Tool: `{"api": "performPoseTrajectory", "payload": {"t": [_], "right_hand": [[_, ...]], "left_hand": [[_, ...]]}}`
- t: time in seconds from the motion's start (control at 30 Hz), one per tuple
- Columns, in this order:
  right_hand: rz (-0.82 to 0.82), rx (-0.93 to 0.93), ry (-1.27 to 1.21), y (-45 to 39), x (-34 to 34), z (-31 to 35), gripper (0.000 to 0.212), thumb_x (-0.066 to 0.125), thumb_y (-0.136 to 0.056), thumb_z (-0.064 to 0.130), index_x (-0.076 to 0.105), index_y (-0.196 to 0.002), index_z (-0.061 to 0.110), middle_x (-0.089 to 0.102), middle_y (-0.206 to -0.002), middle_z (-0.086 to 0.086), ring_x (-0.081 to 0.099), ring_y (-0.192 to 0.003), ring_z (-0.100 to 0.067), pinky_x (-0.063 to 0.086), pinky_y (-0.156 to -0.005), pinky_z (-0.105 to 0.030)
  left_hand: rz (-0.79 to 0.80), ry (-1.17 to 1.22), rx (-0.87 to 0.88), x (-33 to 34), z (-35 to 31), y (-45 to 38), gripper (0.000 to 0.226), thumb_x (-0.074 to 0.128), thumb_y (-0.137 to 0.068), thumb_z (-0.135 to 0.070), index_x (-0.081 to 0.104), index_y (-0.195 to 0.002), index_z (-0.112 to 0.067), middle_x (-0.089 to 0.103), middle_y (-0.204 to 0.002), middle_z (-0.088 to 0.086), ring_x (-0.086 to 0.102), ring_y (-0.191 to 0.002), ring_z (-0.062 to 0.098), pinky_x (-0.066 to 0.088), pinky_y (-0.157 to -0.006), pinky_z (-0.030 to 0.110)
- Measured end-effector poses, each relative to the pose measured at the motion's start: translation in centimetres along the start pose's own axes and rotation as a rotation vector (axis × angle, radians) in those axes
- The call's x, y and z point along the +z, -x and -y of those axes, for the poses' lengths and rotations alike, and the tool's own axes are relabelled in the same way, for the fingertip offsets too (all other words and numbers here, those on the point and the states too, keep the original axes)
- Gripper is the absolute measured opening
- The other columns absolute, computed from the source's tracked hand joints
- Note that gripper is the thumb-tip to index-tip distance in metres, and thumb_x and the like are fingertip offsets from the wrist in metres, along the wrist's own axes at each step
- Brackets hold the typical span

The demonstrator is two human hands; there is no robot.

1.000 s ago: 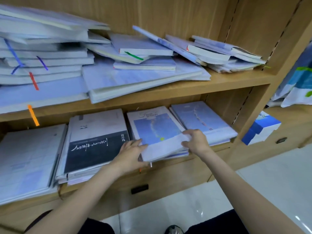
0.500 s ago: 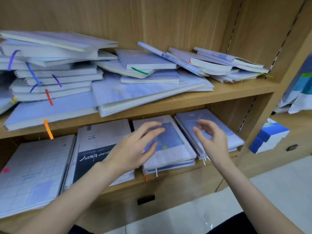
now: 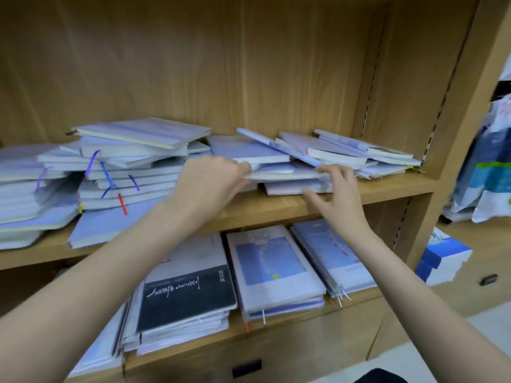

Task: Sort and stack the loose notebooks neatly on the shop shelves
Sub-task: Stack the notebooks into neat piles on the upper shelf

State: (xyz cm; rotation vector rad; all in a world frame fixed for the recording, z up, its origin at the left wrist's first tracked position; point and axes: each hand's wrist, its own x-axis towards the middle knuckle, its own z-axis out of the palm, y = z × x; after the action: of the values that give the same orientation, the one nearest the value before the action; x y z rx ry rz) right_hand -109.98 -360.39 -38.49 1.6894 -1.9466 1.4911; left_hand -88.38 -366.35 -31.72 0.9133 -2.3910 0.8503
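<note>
So this is a light wood shelving unit in a shop, with an upper shelf (image 3: 387, 193) and a lower shelf (image 3: 304, 319) both loaded with pale blue and white notebooks. Up top it's pretty messy: a tall slumped pile on the left (image 3: 130, 167) with purple, blue and red ribbon markers hanging out of it, and a looser fanned-out heap on the right (image 3: 345, 153) with one thin notebook (image 3: 276, 146) tilted across the others. In the middle sits a big flat notebook (image 3: 287, 175) with smaller ones stacked on it, and that's where both hands are. The left hand (image 3: 210, 181) has its fingers curled over that notebook's left end, gripping the edge, knuckles toward the camera. The right hand (image 3: 336, 189) is on the right end of the same notebook, fingertips curled on its front edge and thumb stretched out underneath; looks like a light pinch, though motion blur makes it hard to say how firm. The notebook's front edge sits slightly raised above another notebook (image 3: 290, 187) lying flat on the shelf board under it. The lower shelf is way tidier: a stack topped by a black-and-white cover (image 3: 188, 297), then a stack with a blue-picture cover (image 3: 271, 264), then a blue stack (image 3: 334, 255) at the right. Off to the right there's a blue-and-white box (image 3: 442, 261) on a low counter.
</note>
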Motion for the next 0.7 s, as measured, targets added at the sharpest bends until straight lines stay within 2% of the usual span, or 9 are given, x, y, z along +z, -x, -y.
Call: {"api": "performPoseTrajectory", "payload": {"t": [0.07, 0.2, 0.27, 0.37, 0.47, 0.5, 0.57, 0.63, 0.7], "right_hand": [[-0.005, -0.005, 0.000, -0.1, 0.0, 0.3, 0.050, 0.068, -0.083, 0.019, 0.047, -0.129, 0.016, 0.034, -0.132, -0.009, 0.034, -0.124, -0.024, 0.030, -0.101, -0.026], [-0.050, 0.027, 0.075, -0.5, -0.5, 0.3, 0.075, 0.073, -0.080, 0.023, 0.032, -0.141, 0.012, 0.034, -0.137, -0.011, 0.034, -0.126, -0.027, 0.031, -0.106, -0.035], [0.047, 0.124, 0.108, -1.0, -1.5, -0.4, 0.077, 0.074, -0.078, 0.030, 0.033, -0.140, 0.012, 0.037, -0.137, -0.012, 0.036, -0.126, -0.029, 0.031, -0.106, -0.037], [0.212, 0.197, 0.160, -1.1, -2.5, -1.2, 0.066, 0.070, -0.081, 0.034, 0.041, -0.133, 0.006, 0.044, -0.133, -0.013, 0.042, -0.122, -0.028, 0.032, -0.099, -0.031], [0.093, 0.118, 0.146, -0.8, -2.2, -0.5, 0.059, 0.070, -0.083, 0.029, 0.046, -0.130, 0.005, 0.041, -0.130, -0.011, 0.040, -0.122, -0.026, 0.030, -0.100, -0.026], [0.016, 0.082, 0.118, -0.8, -2.0, 0.0, 0.058, 0.071, -0.082, 0.026, 0.046, -0.130, 0.005, 0.041, -0.129, -0.011, 0.040, -0.122, -0.026, 0.031, -0.100, -0.027], [-0.041, 0.015, 0.077, -0.8, -1.5, 1.1, 0.061, 0.073, -0.079, 0.019, 0.044, -0.131, 0.007, 0.039, -0.130, -0.012, 0.039, -0.120, -0.026, 0.035, -0.099, -0.030], [-0.035, -0.164, 0.196, -0.7, -0.8, 1.9, 0.064, 0.076, -0.074, 0.011, 0.046, -0.130, 0.008, 0.041, -0.130, -0.016, 0.041, -0.117, -0.032, 0.040, -0.097, -0.040], [-0.031, -0.401, 0.337, -0.6, 0.2, 1.8, 0.050, 0.071, -0.073, 0.009, 0.055, -0.120, 0.007, 0.052, -0.119, -0.017, 0.049, -0.108, -0.034, 0.047, -0.087, -0.048]], "left_hand": [[0.023, -0.017, -0.073, -0.7, 1.2, -1.6, 0.033, 0.037, -0.098, -0.041, 0.054, -0.116, -0.019, 0.063, -0.105, 0.012, 0.058, -0.100, 0.035, 0.032, -0.062, 0.033], [-0.013, 0.152, -0.197, -0.4, 2.6, -3.4, 0.029, 0.047, -0.095, -0.036, 0.059, -0.109, -0.014, 0.063, -0.104, 0.016, 0.056, -0.100, 0.040, 0.037, -0.067, 0.037], [-0.020, 0.181, -0.218, -0.2, 2.6, -3.5, 0.026, 0.048, -0.095, -0.035, 0.060, -0.107, -0.015, 0.064, -0.103, 0.015, 0.056, -0.099, 0.039, 0.036, -0.067, 0.037], [-0.041, 0.207, -0.225, -0.3, 2.7, -3.5, 0.025, 0.050, -0.094, -0.033, 0.061, -0.105, -0.014, 0.065, -0.100, 0.015, 0.057, -0.096, 0.038, 0.036, -0.066, 0.036], [0.007, 0.258, -0.222, -1.1, 3.1, -3.7, 0.022, 0.055, -0.092, -0.034, 0.063, -0.101, -0.015, 0.066, -0.097, 0.012, 0.058, -0.096, 0.036, 0.037, -0.067, 0.034], [0.080, 0.316, -0.201, -1.5, 3.3, -3.8, 0.021, 0.059, -0.090, -0.034, 0.065, -0.099, -0.016, 0.066, -0.094, 0.009, 0.060, -0.093, 0.033, 0.041, -0.069, 0.033], [0.286, 0.599, -0.163, -2.3, 3.9, -3.6, 0.019, 0.062, -0.088, -0.033, 0.067, -0.088, -0.015, 0.063, -0.078, 0.001, 0.063, -0.080, 0.019, 0.051, -0.069, 0.031], [0.405, 0.851, -0.215, -2.7, 4.8, -3.0, 0.021, 0.056, -0.092, -0.029, 0.069, -0.085, -0.013, 0.062, -0.072, -0.004, 0.063, -0.076, 0.011, 0.053, -0.063, 0.020], [0.345, 0.754, -0.147, -2.6, 6.2, -2.1, 0.019, 0.051, -0.095, -0.020, 0.069, -0.095, -0.015, 0.064, -0.081, -0.008, 0.062, -0.085, 0.005, 0.047, -0.068, 0.013]]}}
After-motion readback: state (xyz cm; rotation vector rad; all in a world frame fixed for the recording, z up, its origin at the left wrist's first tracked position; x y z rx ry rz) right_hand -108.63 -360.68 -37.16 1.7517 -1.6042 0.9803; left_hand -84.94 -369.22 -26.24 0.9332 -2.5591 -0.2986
